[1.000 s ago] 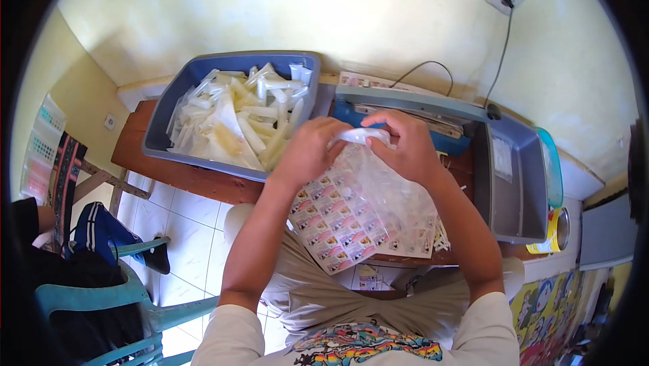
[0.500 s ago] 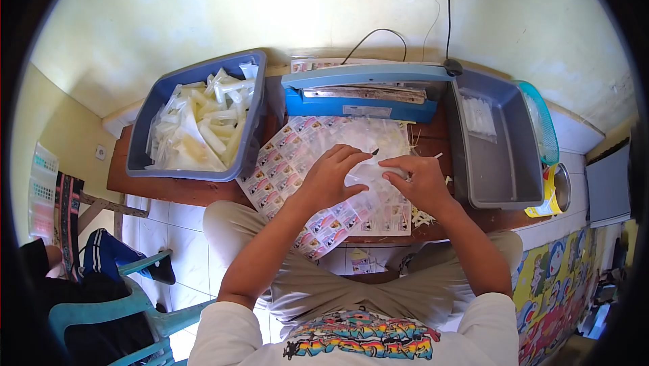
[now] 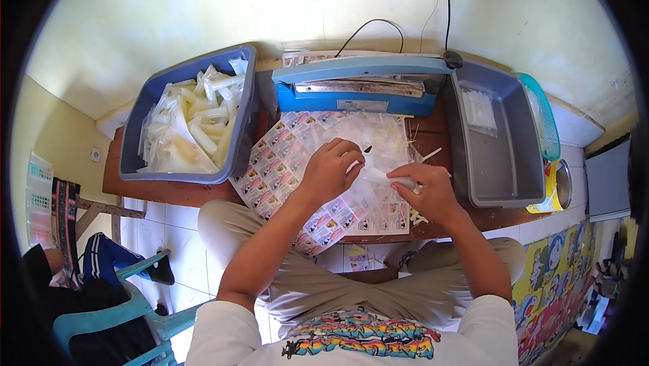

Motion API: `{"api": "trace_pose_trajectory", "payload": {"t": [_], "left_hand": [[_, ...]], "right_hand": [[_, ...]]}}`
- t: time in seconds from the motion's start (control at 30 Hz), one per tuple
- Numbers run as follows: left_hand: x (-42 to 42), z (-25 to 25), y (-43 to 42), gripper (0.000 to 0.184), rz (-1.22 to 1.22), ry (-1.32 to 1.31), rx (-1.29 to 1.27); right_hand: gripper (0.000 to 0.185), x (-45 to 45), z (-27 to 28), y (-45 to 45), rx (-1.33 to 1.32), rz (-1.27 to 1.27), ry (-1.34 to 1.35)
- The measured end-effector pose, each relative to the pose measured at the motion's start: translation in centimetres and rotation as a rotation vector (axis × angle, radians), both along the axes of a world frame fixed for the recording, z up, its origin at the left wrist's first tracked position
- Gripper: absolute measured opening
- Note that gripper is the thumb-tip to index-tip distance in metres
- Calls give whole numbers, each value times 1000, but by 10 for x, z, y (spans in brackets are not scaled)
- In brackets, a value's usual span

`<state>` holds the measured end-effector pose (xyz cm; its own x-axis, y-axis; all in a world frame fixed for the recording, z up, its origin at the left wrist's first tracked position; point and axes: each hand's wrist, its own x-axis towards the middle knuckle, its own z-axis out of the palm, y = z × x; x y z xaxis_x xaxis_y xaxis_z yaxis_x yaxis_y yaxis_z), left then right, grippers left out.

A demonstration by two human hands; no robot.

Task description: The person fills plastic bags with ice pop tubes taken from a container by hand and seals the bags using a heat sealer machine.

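Above the printed label sheets (image 3: 270, 149), my left hand (image 3: 331, 171) has its fingers curled together at the edge of a clear plastic bag (image 3: 372, 175). A small black tip (image 3: 368, 149) shows just beyond those fingertips; what it belongs to I cannot tell. My right hand (image 3: 433, 191) pinches a whitish, tube-like plastic packet (image 3: 403, 182) between thumb and fingers, its end pointing at the bag. More clear plastic lies under both hands, its outlines hard to separate. Behind them stands a blue impulse sealer (image 3: 358, 101) with a long pale-blue arm.
On the left sits a grey tub (image 3: 233, 163) heaped with filled, pale-yellow plastic tubes (image 3: 203, 136). A second grey tub (image 3: 503, 170) at right holds a pack of white tubes (image 3: 478, 110). Beside it are a yellow can (image 3: 551, 193) and a turquoise basket (image 3: 546, 122).
My left fingers have closed from a spread pose onto the plastic edge. My right hand has shifted slightly right and down, the whitish packet showing more clearly. The view has tilted a little.
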<state>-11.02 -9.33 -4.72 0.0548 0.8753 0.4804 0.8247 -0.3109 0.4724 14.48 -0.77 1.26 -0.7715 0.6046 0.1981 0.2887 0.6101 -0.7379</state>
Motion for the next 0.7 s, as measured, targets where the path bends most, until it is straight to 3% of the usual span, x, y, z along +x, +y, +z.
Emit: {"api": "trace_pose_trajectory", "payload": {"t": [0.23, 0.5, 0.7], "left_hand": [[5, 7, -3, 10, 90, -104, -30], [10, 7, -8, 13, -18, -110, -3], [6, -4, -11, 27, -146, -35, -130]], "right_hand": [[19, -6, -15, 1, 63, 140, 38], [18, -21, -48, 6, 205, -226, 92], [20, -30, -65, 3, 363, -260, -15]]}}
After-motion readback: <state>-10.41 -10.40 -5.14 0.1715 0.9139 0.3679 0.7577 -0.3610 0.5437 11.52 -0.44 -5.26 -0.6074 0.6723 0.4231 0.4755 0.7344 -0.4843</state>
